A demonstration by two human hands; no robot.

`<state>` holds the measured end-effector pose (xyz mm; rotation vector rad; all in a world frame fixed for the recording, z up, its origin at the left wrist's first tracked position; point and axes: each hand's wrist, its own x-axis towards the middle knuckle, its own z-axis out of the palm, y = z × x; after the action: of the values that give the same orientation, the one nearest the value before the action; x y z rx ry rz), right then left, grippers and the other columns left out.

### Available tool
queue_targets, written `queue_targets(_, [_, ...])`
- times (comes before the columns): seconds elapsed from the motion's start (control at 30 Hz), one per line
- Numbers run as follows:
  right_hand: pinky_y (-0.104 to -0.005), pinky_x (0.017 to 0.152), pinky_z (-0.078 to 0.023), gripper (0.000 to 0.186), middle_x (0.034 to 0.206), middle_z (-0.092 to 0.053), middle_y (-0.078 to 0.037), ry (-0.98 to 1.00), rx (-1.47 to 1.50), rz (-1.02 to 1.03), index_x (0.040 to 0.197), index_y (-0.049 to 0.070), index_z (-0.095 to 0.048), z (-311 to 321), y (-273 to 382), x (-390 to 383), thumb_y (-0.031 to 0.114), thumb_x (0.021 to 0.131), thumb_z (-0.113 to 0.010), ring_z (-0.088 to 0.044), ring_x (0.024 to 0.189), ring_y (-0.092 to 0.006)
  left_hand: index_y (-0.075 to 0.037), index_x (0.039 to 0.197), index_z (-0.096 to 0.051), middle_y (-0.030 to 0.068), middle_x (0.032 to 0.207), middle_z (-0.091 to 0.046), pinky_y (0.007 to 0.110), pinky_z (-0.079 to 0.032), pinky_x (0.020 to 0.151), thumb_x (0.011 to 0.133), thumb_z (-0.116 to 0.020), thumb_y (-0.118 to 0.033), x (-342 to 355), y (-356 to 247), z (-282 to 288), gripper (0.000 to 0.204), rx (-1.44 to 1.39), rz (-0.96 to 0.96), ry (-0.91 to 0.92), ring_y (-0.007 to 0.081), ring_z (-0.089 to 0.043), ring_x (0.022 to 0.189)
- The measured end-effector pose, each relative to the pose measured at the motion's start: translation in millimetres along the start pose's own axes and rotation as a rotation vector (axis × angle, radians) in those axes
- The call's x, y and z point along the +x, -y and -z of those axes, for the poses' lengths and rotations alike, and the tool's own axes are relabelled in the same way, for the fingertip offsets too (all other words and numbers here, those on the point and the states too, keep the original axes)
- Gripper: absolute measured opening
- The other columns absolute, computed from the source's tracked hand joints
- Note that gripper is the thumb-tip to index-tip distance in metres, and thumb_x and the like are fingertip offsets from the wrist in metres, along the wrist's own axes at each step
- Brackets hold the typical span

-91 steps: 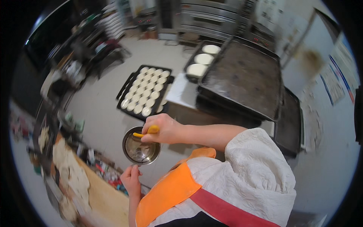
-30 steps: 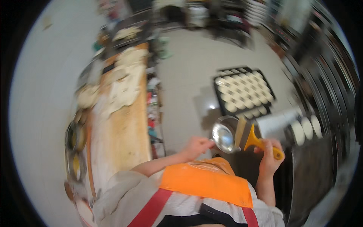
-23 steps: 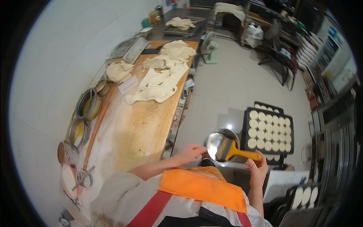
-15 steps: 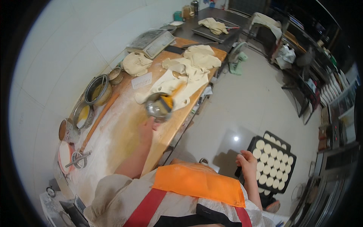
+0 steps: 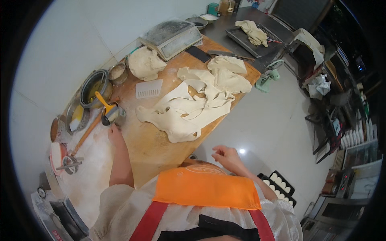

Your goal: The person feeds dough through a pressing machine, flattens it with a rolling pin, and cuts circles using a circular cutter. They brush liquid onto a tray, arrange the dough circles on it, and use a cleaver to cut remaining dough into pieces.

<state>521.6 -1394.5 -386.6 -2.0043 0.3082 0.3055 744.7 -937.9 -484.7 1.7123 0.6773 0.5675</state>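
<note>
My left hand (image 5: pixel 115 133) grips the edge of a small steel bowl (image 5: pixel 118 117) on the left side of the wooden worktable (image 5: pixel 149 154). A yellow-handled brush (image 5: pixel 103 103) rests in that bowl, its handle tilted up. My right hand (image 5: pixel 225 154) hangs beyond the table's front edge, holding nothing, fingers loosely bent and apart. Cut, holed dough sheets (image 5: pixel 169 124) spread over the middle of the table, with a rounded dough lump (image 5: pixel 145 64) and a white plastic scraper (image 5: pixel 148 88) behind them.
Bowls (image 5: pixel 95 86) and a wooden rolling pin (image 5: pixel 88 136) line the wall side, with a scale (image 5: pixel 171 38) farther back. A dark tray (image 5: pixel 243 40) holds more dough. A green fan (image 5: pixel 263 82), a chair (image 5: pixel 325 132) and trays of dough rounds (image 5: pixel 277 188) stand at the right.
My view has turned from the trays to the worktable. My right hand has released the brush, and my left hand has moved the bowl with the brush onto the table's left side.
</note>
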Motion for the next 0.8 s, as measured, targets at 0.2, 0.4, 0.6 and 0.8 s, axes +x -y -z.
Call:
queue_targets(0.2, [-0.0376,0.087,-0.05,0.046,0.106,-0.065,-0.019,-0.17,-0.242,0.309,0.114,0.0,-0.062,60.8,55.2,138.5,0.023,0.075,-0.074,-0.063,0.101,-0.032,0.005,0.131,-0.043,0.0257,0.132,-0.049,0.042,-0.035,0.104,0.082,-0.066,-0.027,-70.7,-17.3,-34.8,0.063,0.584,-0.333,0.016,0.0383,-0.045,0.124])
queue_targets(0.4, [-0.0425,0.104,-0.039,0.077,0.135,-0.047,-0.022,-0.178,-0.544,0.402,0.128,0.0,-0.05,58.6,78.7,331.6,0.035,0.066,-0.08,-0.042,0.128,-0.0349,0.003,0.134,-0.042,0.0258,0.138,-0.044,0.045,-0.032,0.108,0.08,-0.069,-0.018,-199.8,-46.7,-91.7,0.065,0.629,-0.488,0.459,0.0415,-0.039,0.13])
queue_targets(0.6, [-0.0413,0.098,-0.042,0.059,0.125,-0.053,-0.023,0.133,-0.88,0.393,0.114,0.001,-0.056,57.8,118.2,374.6,0.03,0.067,-0.075,-0.046,0.123,-0.0333,0.002,0.136,-0.042,0.0228,0.138,-0.046,0.042,-0.035,0.106,0.083,-0.067,-0.015,-223.7,-50.8,-86.9,0.061,0.409,-0.191,0.369,0.0356,-0.042,0.13])
queue_targets(0.8, [-0.0451,0.089,-0.045,0.034,0.104,-0.063,-0.017,0.125,-0.44,0.794,0.092,0.002,-0.063,85.7,91.9,340.1,0.023,0.067,-0.074,-0.057,0.102,-0.0343,0.001,0.137,-0.043,0.0223,0.128,-0.056,0.038,-0.043,0.099,0.084,-0.068,-0.019,-219.0,-128.2,-172.8,0.061,0.281,-0.19,0.487,0.0317,-0.055,0.119])
